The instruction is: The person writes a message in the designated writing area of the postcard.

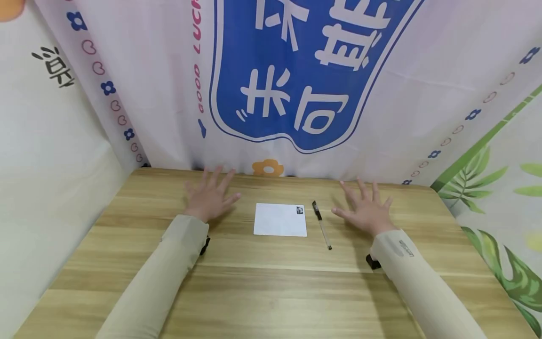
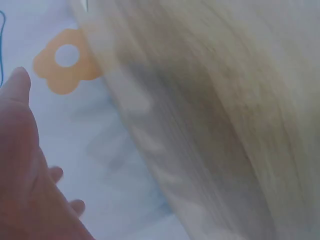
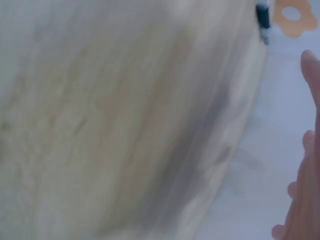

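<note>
A white envelope [image 1: 279, 220] with a small dark stamp-like mark in its top right corner lies flat on the wooden table. Just right of it lies a pen [image 1: 322, 225] with a clear barrel and a black cap, slightly slanted. My left hand [image 1: 210, 195], fingers spread, is to the left of the envelope and holds nothing. To the right of the pen is my right hand [image 1: 366, 209], also spread and holding nothing. The right wrist view catches the pen's dark end [image 3: 263, 20] at its upper edge. Whether either palm touches the table cannot be told.
The wooden table [image 1: 271, 296] reaches back to a white printed curtain [image 1: 169, 94] with a blue panel and an orange flower [image 1: 267, 168]. Pale cloth [image 1: 51, 165] hangs at the left, leaf-patterned cloth [image 1: 499, 221] at the right.
</note>
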Action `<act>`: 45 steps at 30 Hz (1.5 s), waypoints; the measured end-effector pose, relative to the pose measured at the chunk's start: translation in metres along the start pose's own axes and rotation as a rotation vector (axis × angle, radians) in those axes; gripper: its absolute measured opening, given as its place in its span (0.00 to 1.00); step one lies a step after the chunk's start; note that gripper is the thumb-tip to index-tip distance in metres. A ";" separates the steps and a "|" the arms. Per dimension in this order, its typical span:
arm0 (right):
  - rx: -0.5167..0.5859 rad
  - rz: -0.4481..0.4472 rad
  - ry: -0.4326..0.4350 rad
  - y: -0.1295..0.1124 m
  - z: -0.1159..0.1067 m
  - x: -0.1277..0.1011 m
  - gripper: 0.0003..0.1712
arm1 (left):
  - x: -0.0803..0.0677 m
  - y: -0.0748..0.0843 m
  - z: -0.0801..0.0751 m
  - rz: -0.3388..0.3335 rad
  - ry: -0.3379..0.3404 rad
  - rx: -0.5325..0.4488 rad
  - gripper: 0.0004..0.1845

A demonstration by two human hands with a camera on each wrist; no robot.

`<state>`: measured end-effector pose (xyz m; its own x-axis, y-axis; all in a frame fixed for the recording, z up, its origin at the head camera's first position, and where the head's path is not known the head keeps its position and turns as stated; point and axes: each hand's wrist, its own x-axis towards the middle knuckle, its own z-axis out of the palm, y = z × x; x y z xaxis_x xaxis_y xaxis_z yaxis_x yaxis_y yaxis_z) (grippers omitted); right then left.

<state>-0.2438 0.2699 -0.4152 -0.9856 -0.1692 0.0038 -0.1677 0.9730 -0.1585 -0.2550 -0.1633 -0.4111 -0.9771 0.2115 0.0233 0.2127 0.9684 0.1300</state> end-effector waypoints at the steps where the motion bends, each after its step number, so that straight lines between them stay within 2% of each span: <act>1: 0.008 -0.004 0.001 -0.001 0.000 -0.002 0.46 | 0.000 0.000 -0.001 0.018 0.016 -0.001 0.42; 9: 0.023 -0.052 0.017 -0.015 -0.003 -0.011 0.44 | -0.010 0.003 -0.011 0.123 0.083 -0.057 0.41; 14: 0.064 -0.100 0.072 -0.024 -0.003 -0.015 0.45 | -0.015 0.004 -0.011 0.166 0.151 -0.110 0.39; 20: 0.196 -0.103 0.115 -0.034 -0.001 -0.019 0.41 | -0.022 0.011 -0.010 0.230 0.290 -0.188 0.34; 23: 0.281 -0.076 0.088 -0.039 0.001 -0.021 0.37 | -0.026 0.016 -0.006 0.270 0.351 -0.234 0.30; 27: 0.361 -0.044 0.041 -0.047 0.004 -0.022 0.32 | -0.032 0.024 -0.002 0.315 0.393 -0.308 0.26; 38: 0.471 0.031 0.025 -0.064 0.011 -0.020 0.24 | -0.036 0.040 0.003 0.334 0.398 -0.476 0.21; 41: 0.481 0.057 0.034 -0.067 0.013 -0.020 0.23 | -0.036 0.044 0.007 0.310 0.390 -0.518 0.19; 45: 0.494 0.093 0.039 -0.070 0.017 -0.019 0.23 | -0.037 0.050 0.011 0.267 0.334 -0.582 0.18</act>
<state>-0.2125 0.2027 -0.4208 -0.9976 -0.0698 0.0026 -0.0570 0.7917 -0.6083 -0.2082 -0.1216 -0.4162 -0.8611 0.2896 0.4180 0.4986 0.6419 0.5825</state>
